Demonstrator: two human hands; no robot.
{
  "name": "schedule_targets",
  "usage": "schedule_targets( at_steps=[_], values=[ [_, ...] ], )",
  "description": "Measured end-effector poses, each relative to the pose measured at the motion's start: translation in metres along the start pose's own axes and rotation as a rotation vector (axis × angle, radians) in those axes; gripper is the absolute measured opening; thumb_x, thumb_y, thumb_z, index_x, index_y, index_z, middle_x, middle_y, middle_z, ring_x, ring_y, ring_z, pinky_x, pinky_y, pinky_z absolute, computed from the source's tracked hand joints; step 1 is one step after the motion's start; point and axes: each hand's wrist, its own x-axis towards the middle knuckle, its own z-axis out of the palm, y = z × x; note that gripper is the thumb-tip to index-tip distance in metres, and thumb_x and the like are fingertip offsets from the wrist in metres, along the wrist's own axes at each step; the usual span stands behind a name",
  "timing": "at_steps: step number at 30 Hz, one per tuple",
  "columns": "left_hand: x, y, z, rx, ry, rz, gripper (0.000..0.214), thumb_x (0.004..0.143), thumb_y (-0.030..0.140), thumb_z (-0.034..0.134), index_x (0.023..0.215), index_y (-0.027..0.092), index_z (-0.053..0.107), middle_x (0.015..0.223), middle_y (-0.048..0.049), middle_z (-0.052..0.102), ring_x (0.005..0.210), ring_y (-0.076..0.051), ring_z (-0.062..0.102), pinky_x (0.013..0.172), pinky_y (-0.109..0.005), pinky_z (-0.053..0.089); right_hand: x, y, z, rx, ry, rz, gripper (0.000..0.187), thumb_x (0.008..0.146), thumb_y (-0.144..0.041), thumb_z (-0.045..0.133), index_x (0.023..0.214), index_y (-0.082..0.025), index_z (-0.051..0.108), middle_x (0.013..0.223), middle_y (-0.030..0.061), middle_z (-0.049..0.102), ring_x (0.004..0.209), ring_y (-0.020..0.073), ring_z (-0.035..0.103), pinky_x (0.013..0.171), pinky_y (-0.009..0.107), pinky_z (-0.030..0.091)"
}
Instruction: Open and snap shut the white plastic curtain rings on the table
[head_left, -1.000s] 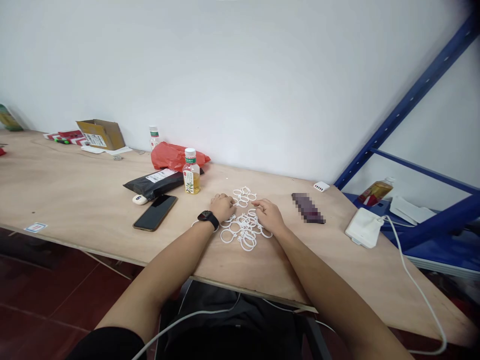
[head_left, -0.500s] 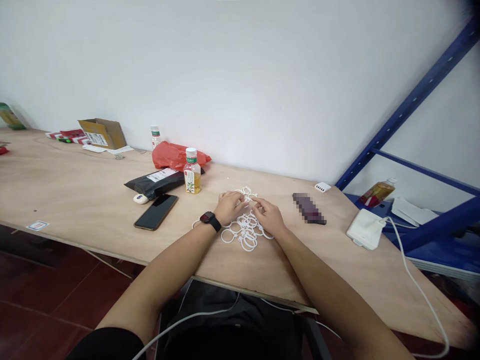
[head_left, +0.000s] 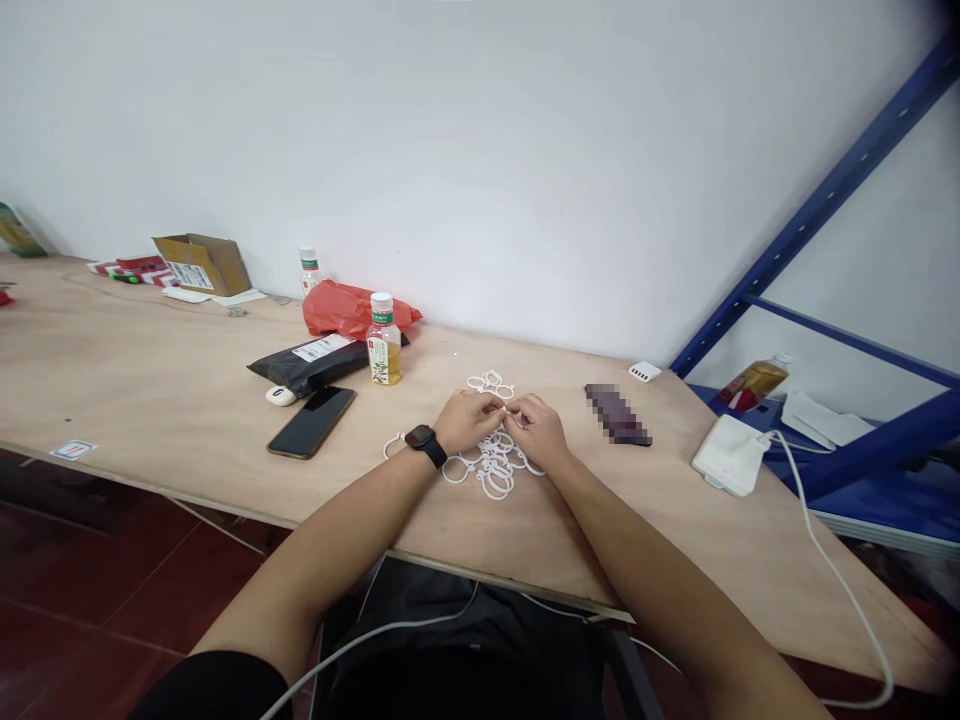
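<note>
My left hand [head_left: 466, 421] and my right hand [head_left: 540, 432] meet above a loose pile of white plastic rings [head_left: 496, 484] on the plywood table [head_left: 150, 380]. Their fingertips come together and pinch a white plastic ring [head_left: 504, 410], partly hidden by my fingers. More rings lie under both hands, a few show beyond them, and one sits left of my left wrist. A black smartwatch [head_left: 425, 445] is on my left wrist.
A black phone [head_left: 311, 422] lies left of the rings, near a black parcel [head_left: 304, 366], a juice bottle [head_left: 384, 345] and a red bag [head_left: 352, 310]. To the right are a pixelated object [head_left: 617, 414], a white power adapter [head_left: 730, 455] with its cable, and a blue metal rack [head_left: 825, 220].
My hands have drawn closer together, with the fingertips now meeting over the rings. My left wrist has moved slightly right. The pile looks nearly the same.
</note>
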Motion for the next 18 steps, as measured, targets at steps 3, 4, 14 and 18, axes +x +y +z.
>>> schedule_targets(
  at_steps=[3, 4, 14, 18],
  values=[
    [-0.0002, 0.0008, -0.0017, 0.007, 0.013, -0.015, 0.012, 0.082, 0.023, 0.059, 0.085, 0.018, 0.07, 0.076, -0.0009, 0.072, 0.072, -0.014, 0.065, 0.073, -0.025, 0.047, -0.0007, -0.0008, 0.0014, 0.022, -0.018, -0.031, 0.011, 0.083, -0.022, 0.057, 0.083, -0.021, 0.067, 0.077, 0.0028, 0.067, 0.071, 0.0159, 0.061, 0.067, 0.027, 0.046],
    [-0.0003, 0.0008, -0.0024, 0.006, 0.014, -0.02, 0.012, 0.081, 0.022, 0.059, 0.084, 0.018, 0.07, 0.075, -0.0007, 0.072, 0.072, -0.013, 0.065, 0.072, -0.024, 0.047, -0.001, -0.0009, 0.0019, 0.026, -0.022, -0.038, 0.012, 0.084, -0.023, 0.056, 0.083, -0.021, 0.068, 0.076, 0.0028, 0.067, 0.07, 0.0159, 0.061, 0.068, 0.027, 0.046],
    [-0.0011, 0.0037, -0.0072, 0.03, -0.027, -0.088, 0.011, 0.076, 0.024, 0.062, 0.078, 0.017, 0.071, 0.073, -0.0016, 0.072, 0.069, -0.014, 0.064, 0.07, -0.024, 0.047, -0.0008, -0.006, -0.0011, -0.021, -0.127, 0.0, 0.02, 0.087, -0.027, 0.05, 0.084, -0.022, 0.069, 0.078, 0.0047, 0.069, 0.074, 0.0177, 0.062, 0.07, 0.028, 0.046],
    [-0.0011, 0.0029, -0.0064, 0.012, -0.027, -0.096, 0.012, 0.075, 0.022, 0.061, 0.078, 0.016, 0.071, 0.071, -0.0021, 0.071, 0.067, -0.013, 0.063, 0.068, -0.023, 0.046, -0.0016, -0.0045, 0.0, -0.053, -0.132, -0.017, 0.021, 0.088, -0.027, 0.049, 0.082, -0.022, 0.068, 0.075, 0.0042, 0.068, 0.072, 0.017, 0.062, 0.068, 0.027, 0.044]
  ],
)
